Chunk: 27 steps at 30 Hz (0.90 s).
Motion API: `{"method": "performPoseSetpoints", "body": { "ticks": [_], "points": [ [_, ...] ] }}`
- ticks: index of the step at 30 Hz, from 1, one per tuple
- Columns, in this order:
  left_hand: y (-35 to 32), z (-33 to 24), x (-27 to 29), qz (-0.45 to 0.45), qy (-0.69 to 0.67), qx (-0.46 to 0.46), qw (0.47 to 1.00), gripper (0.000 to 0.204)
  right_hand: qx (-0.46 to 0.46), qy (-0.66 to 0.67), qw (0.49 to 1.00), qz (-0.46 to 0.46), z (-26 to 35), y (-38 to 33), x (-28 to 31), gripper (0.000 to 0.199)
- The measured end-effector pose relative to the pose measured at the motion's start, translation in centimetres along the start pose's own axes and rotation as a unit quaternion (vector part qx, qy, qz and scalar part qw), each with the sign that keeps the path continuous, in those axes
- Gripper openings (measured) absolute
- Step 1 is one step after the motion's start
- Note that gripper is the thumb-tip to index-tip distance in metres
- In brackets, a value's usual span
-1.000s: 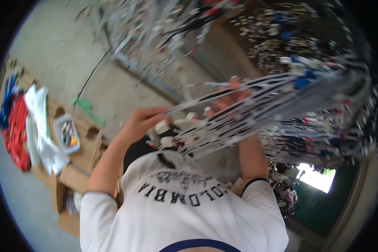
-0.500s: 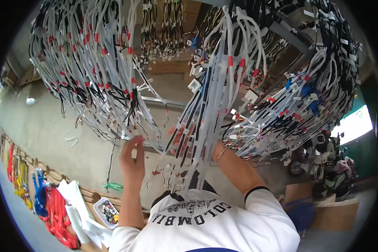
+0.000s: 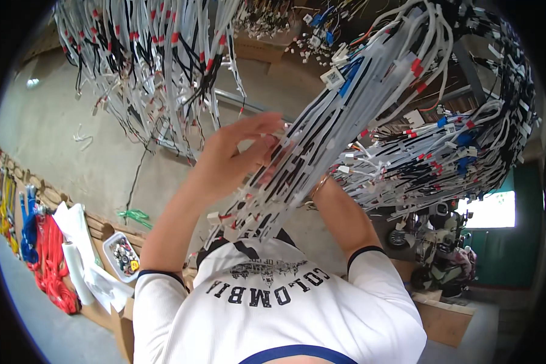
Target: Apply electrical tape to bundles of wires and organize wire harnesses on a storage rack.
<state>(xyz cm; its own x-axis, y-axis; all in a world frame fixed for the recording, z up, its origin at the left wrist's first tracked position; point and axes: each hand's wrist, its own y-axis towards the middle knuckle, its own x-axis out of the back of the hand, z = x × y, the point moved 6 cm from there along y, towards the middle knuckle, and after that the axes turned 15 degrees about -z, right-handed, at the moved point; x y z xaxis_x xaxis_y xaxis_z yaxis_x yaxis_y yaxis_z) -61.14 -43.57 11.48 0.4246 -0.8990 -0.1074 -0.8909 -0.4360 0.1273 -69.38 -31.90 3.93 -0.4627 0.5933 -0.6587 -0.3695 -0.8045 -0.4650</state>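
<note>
A thick bundle of white-sleeved wire harnesses (image 3: 340, 115) with black bands and red tape marks slants down from the upper right toward my chest. My right hand (image 3: 325, 187) is behind this bundle and wraps round it. Most of that hand is hidden by the wires; the wrist with a bracelet shows on the right side. At the bundle's left edge is my left hand (image 3: 230, 151), with fingers stretched out and thumb apart, close to the wires. White connectors (image 3: 332, 78) and loose wire ends (image 3: 242, 215) stick out of the bundle.
More harnesses hang at the upper left (image 3: 158, 54) and right (image 3: 431, 158). Along the left wall lie red cords (image 3: 51, 267), blue cords and a white tub (image 3: 121, 256) of small parts. A motorcycle (image 3: 443, 249) and a cardboard box (image 3: 443, 321) stand at the right.
My left hand has moved up and right to the bundle's edge, its fingers now more stretched. The bundle now slants more, its lower end toward me. The view has shifted.
</note>
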Motion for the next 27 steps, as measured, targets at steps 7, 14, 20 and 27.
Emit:
{"method": "performPoseSetpoints", "body": {
  "ticks": [7,14,20,27],
  "points": [
    [0.7,2.1,0.3,0.034,-0.138,0.053,0.988,0.034,-0.006,0.004,1.0,0.024,-0.7,0.5,0.7,0.04],
    [2.7,1.3,-4.3,-0.006,-0.002,-0.099,0.995,0.105,0.097,0.123,0.987,0.022,1.2,5.1,4.2,0.039],
    [5.5,3.1,-6.4,-0.159,0.081,-0.128,0.976,0.091,0.333,-0.16,0.922,-0.114,3.4,6.1,3.8,0.035],
    [9.1,5.8,-6.0,-0.038,0.111,0.013,0.993,0.046,0.548,-0.435,0.69,-0.182,1.1,6.8,9.8,0.027]
  ]
}}
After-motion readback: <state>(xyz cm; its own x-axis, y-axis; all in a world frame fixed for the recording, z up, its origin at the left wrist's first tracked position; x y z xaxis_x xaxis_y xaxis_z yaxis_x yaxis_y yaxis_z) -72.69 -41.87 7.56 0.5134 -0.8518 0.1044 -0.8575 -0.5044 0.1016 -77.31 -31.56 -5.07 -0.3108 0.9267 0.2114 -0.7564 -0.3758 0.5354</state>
